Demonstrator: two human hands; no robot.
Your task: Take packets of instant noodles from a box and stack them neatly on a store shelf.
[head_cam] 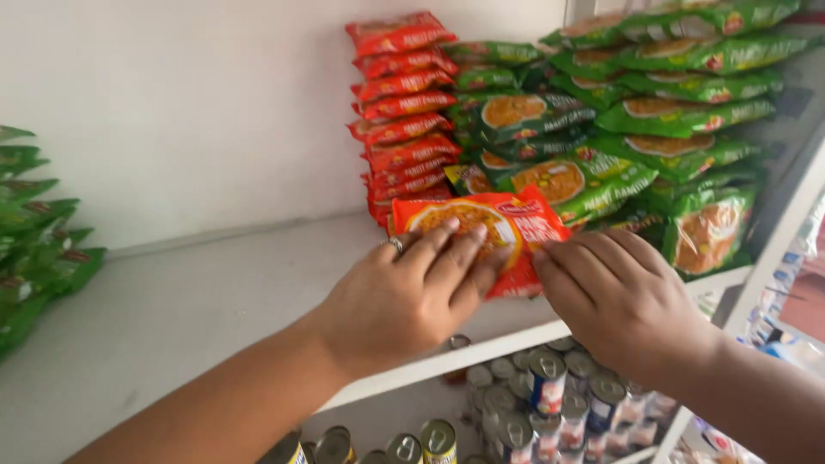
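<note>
An orange noodle packet (507, 225) lies near the front edge of the white shelf (172, 301), in front of the stacked packets. My left hand (404, 296) rests flat on its left half, a ring on one finger. My right hand (619, 296) pinches the packet's right edge with its fingertips. Behind it stands a tall stack of red-orange packets (400, 112), and to the right are piles of green packets (653, 112).
More green packets (34, 232) lie at the shelf's far left. A white wall backs the shelf. Below, several tin cans (533, 404) with pull-tab lids crowd the lower shelf. A white upright frame (773, 258) bounds the right side.
</note>
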